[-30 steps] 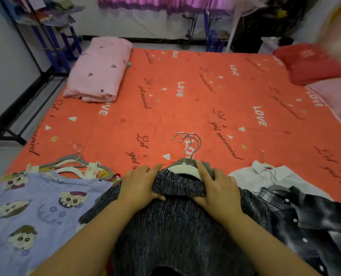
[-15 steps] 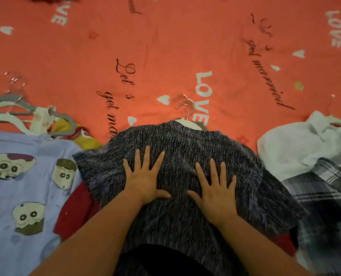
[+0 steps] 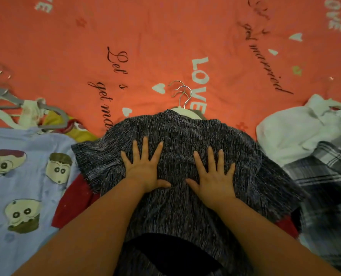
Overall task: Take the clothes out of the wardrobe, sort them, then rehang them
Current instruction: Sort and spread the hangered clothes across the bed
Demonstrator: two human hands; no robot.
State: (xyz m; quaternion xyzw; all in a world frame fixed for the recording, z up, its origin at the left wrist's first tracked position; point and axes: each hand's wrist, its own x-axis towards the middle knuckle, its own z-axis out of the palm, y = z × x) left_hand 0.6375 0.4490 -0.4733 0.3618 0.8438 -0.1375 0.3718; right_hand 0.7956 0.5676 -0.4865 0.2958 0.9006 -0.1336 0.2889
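Two hands lay flat on a dark speckled top point(image 3: 185, 134) spread across the near edge of the bed. The left hand point(image 3: 143, 168) and the right hand point(image 3: 213, 180) were side by side but apart, palms down, fingers straight and fanned, pressing on the fabric and gripping nothing. The top sat on a white hanger point(image 3: 187, 112) at its neck, and several metal hooks point(image 3: 182, 92) stuck out together beyond the collar onto the orange bed sheet point(image 3: 165, 36), which was printed with "LOVE" and script lettering. A red garment point(image 3: 74, 200) showed from beneath the top on both sides. To the left lay a pale blue shirt with cartoon faces point(image 3: 16, 186), with a cluster of grey and white hangers point(image 3: 6, 104) and a bit of yellow cloth point(image 3: 82, 134) just beyond it. To the right were a crumpled white shirt point(image 3: 295, 132) and, nearer the person, a dark plaid shirt point(image 3: 325, 176) overlapping it.
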